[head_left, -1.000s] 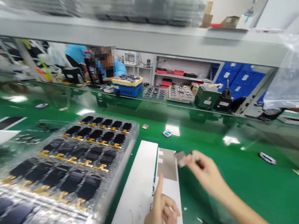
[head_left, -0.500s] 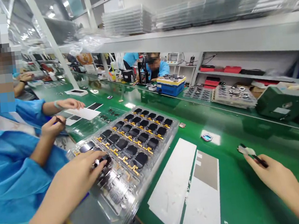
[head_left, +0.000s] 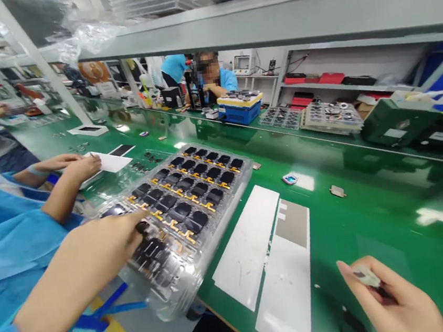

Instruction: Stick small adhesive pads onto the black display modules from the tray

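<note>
The right hand (head_left: pixel 394 301), low at 5 o'clock, is curled, pinching a small pale piece (head_left: pixel 366 276) between thumb and fingers. The left hand (head_left: pixel 106 239), at 8 o'clock, reaches across a clear plastic tray (head_left: pixel 242 177), its fingers stretched over rows of dark parts with gold tabs (head_left: pixel 182 211); whether it grips one cannot be told. Two white sheets (head_left: pixel 246 248) lie at 6 o'clock on the green bench (head_left: pixel 389 222), between the tray and the right hand. A small metal tab (head_left: pixel 337 191) sits at 3 o'clock. A co-worker's hands (head_left: pixel 83 167) rest on white paper (head_left: pixel 106 161) at 9 o'clock. A blue parts case (head_left: pixel 239 112) stands at 12 o'clock.
</note>
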Motion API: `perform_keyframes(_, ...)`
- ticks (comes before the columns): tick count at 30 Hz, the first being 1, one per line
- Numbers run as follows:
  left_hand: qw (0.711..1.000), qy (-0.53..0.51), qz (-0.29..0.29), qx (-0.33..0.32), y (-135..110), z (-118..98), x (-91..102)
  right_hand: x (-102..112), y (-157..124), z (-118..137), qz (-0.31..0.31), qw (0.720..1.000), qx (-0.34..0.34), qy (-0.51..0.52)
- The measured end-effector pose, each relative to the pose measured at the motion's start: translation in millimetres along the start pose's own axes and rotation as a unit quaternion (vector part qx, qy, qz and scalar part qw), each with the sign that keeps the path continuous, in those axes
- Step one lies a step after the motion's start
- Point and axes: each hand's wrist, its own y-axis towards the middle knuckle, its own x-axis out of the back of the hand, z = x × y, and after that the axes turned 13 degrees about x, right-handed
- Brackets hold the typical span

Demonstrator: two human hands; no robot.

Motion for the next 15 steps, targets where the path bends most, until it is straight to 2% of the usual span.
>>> perform_keyframes(2,0.998,-0.038,-0.039,-0.014,-6.2,-9.9,-1.6,0.9,-1.0,7.6,0.016,1.0,-0.005,0.004)
perform_keyframes(4,0.984,-0.156,-0.06,-0.06,-16.4,-28.6,-3.7,0.0,-0.4,12.7,0.008,1.0,-0.006,0.019)
perform_keyframes(5,0.967,-0.227,-0.058,-0.098,-22.9,-42.0,-3.7,-1.3,-0.2,14.2,0.002,1.0,0.001,0.026)
perform_keyframes(7,0.912,-0.355,-0.02,-0.205,-36.7,-75.7,-0.6,-4.5,-0.5,15.7,-0.003,0.999,0.031,0.038)
perform_keyframes(9,0.838,-0.441,0.076,-0.312,-48.2,-115.4,4.9,-7.3,-1.7,16.7,-0.004,0.996,0.071,0.045)
perform_keyframes(10,0.806,-0.475,0.117,-0.334,-52.1,-135.6,7.1,-8.2,-2.4,17.5,-0.005,0.994,0.094,0.047)
perform_keyframes(12,0.758,-0.537,0.192,-0.317,-56.2,-172.4,8.2,-8.7,-3.4,20.0,-0.008,0.989,0.141,0.055)
perform_keyframes(15,0.688,-0.632,0.281,-0.22,-57.3,-210.8,0.7,-8.2,-3.8,24.6,-0.003,0.978,0.2,0.067)
